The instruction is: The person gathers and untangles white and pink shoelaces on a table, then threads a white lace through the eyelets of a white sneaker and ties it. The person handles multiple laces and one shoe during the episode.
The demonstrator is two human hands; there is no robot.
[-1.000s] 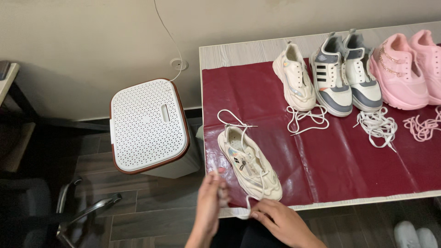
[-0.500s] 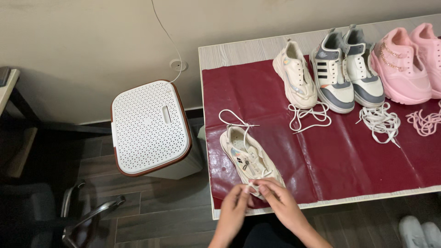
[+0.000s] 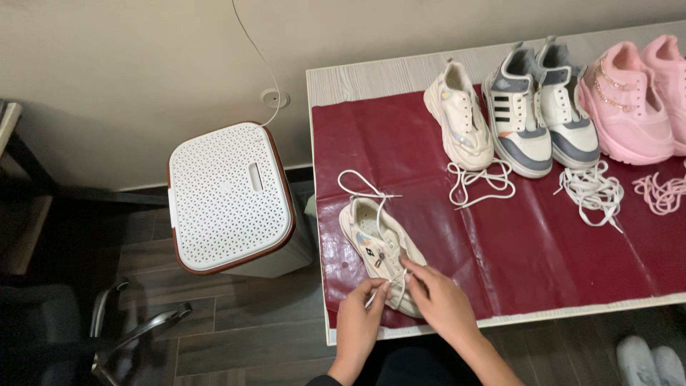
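A cream shoe (image 3: 379, 251) lies near the front left corner of the worktop (image 3: 371, 75), on a dark red sheet (image 3: 514, 243), with its toe towards the person. Both hands are at the toe end. The left hand (image 3: 357, 325) pinches a white lace (image 3: 389, 286) between thumb and fingertips, just in front of the shoe. The right hand (image 3: 443, 304) rests over the toe of the shoe, its fingertips closed on the same lace beside the left thumb. The far end of the lace runs up out of the shoe and loops loose on the sheet behind the heel.

Further back on the sheet stands a second cream shoe (image 3: 461, 114), with a loose white lace (image 3: 482, 182) lying in front of it. To its right stands a pair of white and grey shoes (image 3: 539, 107), with a bundle of white laces (image 3: 589, 193) in front. At the right edge stands a pair of pink shoes (image 3: 639, 96), with pink laces (image 3: 661, 193) in front.

Left of the worktop, on the floor, stands a white perforated bin (image 3: 229, 196) with a brown rim. A white cord (image 3: 254, 50) runs down the wall to a round socket just above it. Part of a dark chair (image 3: 121, 329) shows at the lower left
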